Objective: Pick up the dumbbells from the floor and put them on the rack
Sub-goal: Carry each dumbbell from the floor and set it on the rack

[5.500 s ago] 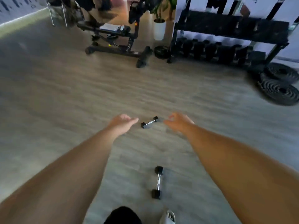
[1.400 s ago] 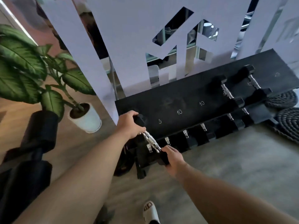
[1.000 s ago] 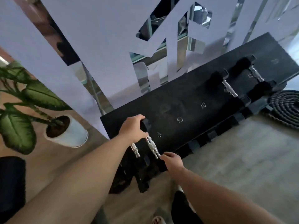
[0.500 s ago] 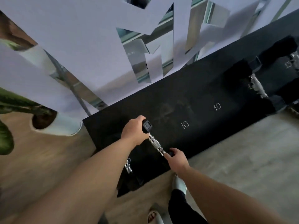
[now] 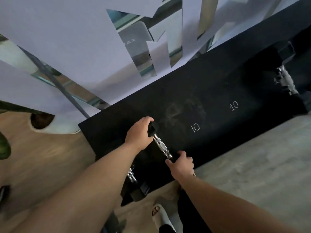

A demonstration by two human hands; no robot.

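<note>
— While my left hand (image 5: 138,134) was closed over the far head of the dumbbell (image 5: 161,146) and my right hand (image 5: 180,163) curled round its near head, where did it sit?

— Item one: on the rack (image 5: 210,105), top shelf, left end, beside two chalked "10" marks.

— Risk?

— I judged that letting go unevenly could have rolled it off the front edge toward my slippered foot (image 5: 162,215), or pinched a finger beneath a head.

— Count?

— Dumbbell in hand, one. A second dumbbell (image 5: 131,174) on the tier below, one. A third dumbbell (image 5: 284,80) far right, one. Others, too dark to tell.
</note>
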